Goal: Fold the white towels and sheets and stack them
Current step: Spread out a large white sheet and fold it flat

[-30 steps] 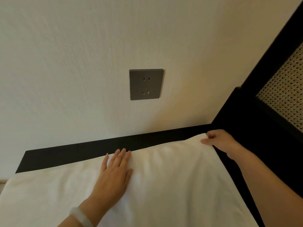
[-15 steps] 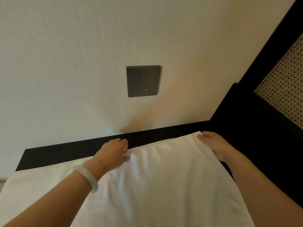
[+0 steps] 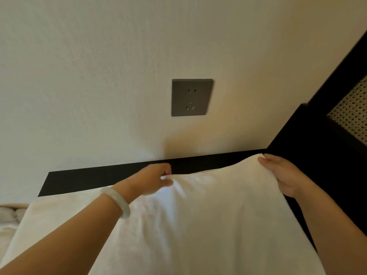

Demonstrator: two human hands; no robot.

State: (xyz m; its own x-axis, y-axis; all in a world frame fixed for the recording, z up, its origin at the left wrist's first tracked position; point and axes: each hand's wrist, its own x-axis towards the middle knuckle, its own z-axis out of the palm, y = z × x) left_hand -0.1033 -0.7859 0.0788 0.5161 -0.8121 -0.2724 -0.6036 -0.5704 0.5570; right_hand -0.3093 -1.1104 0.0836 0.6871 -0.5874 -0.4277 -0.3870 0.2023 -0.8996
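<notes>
A white towel (image 3: 208, 215) lies spread over a black table (image 3: 83, 181) and fills the lower half of the view. My left hand (image 3: 153, 178), with a pale bangle on its wrist, pinches the towel's far edge near the middle. My right hand (image 3: 282, 175) grips the far right corner and holds it slightly raised off the table. The cloth sags a little between the two hands. The towel's near edge is out of view.
A cream wall with a grey socket (image 3: 191, 97) rises right behind the table. A black frame with a woven cane panel (image 3: 353, 114) stands at the right. More crumpled white cloth (image 3: 10, 217) lies at the far left, beyond the table's end.
My left hand went from lying flat on the towel to pinching its far edge. Both hands have lifted that edge slightly. The right hand has kept its hold on the corner.
</notes>
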